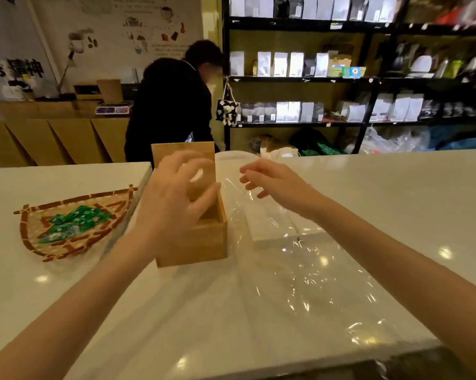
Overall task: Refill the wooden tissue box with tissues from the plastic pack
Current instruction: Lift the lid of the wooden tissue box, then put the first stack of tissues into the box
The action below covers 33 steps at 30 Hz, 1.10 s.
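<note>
Wooden tissue box (193,242) under left hand (173,198); both hands spread, empty; right hand (269,179) beside.

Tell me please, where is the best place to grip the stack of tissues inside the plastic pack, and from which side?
Probably grip the stack of tissues across its two long sides, coming from above with the right hand. It lies flat on the counter beside the wooden box, and the loose plastic pack appears open over it.
</note>
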{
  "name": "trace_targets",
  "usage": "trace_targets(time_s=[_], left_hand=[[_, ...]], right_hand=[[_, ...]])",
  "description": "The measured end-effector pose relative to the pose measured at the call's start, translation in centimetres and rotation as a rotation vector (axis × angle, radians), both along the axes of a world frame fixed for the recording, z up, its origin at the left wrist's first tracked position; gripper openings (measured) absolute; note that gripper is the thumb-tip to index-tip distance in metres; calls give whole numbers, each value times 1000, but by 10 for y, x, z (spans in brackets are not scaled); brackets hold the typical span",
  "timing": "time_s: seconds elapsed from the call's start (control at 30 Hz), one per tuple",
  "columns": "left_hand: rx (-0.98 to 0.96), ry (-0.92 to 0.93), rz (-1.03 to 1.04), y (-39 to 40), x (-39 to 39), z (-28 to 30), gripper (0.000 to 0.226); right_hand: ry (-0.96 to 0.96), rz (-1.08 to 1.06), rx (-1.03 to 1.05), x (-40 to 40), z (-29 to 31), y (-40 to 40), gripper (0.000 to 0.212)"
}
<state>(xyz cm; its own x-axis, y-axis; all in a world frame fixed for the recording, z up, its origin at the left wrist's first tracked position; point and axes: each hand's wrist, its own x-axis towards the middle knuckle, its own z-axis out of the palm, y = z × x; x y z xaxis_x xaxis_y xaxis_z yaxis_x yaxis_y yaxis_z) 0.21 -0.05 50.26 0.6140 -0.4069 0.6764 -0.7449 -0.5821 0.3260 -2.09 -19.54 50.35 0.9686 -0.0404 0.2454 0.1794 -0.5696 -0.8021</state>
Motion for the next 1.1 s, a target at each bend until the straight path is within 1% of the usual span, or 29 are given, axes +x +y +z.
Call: trace_targets(time_s=[0.1,0.2,0.3,0.37,0.47,0.6,0.7,0.8,0.93,1.0,1.1], left_hand=[[194,81,-312,-11,-44,-25,47],[339,131,-489,-24,-71,-53,52],[446,202,-551,-34,-86,-71,66],[494,235,-534,-38,-88,-81,71],[522,247,-454,-40,-90,-90,67],[510,340,-425,-37,-91,-95,59],[424,387,-428,-36,-91,-97,52],[339,432,-420,-37,-91,-99,40],[275,472,-409,-39,-92,-100,29],[231,536,-416,-40,-91,-100,25],[176,660,-426,-41,-87,-97,19]], right_hand=[[38,-18,-42,-46,-9,-12,22],[61,-72,-89,-86,-22,-20,17],[70,-141,-170,-116,-37,-24,14],[68,-172,-178,-132,-47,-25,12],[98,-209,-189,-154,-59,-26,12],[156,-205,-252,-173,-75,-23,19],[170,-193,-262,-181,-83,-20,22],[159,-174,-298,-184,-89,-22,23],[121,-205,-265,-186,-92,-25,20],[114,-213,-271,-187,-92,-26,19],[122,-187,-341,-189,-94,-30,23]])
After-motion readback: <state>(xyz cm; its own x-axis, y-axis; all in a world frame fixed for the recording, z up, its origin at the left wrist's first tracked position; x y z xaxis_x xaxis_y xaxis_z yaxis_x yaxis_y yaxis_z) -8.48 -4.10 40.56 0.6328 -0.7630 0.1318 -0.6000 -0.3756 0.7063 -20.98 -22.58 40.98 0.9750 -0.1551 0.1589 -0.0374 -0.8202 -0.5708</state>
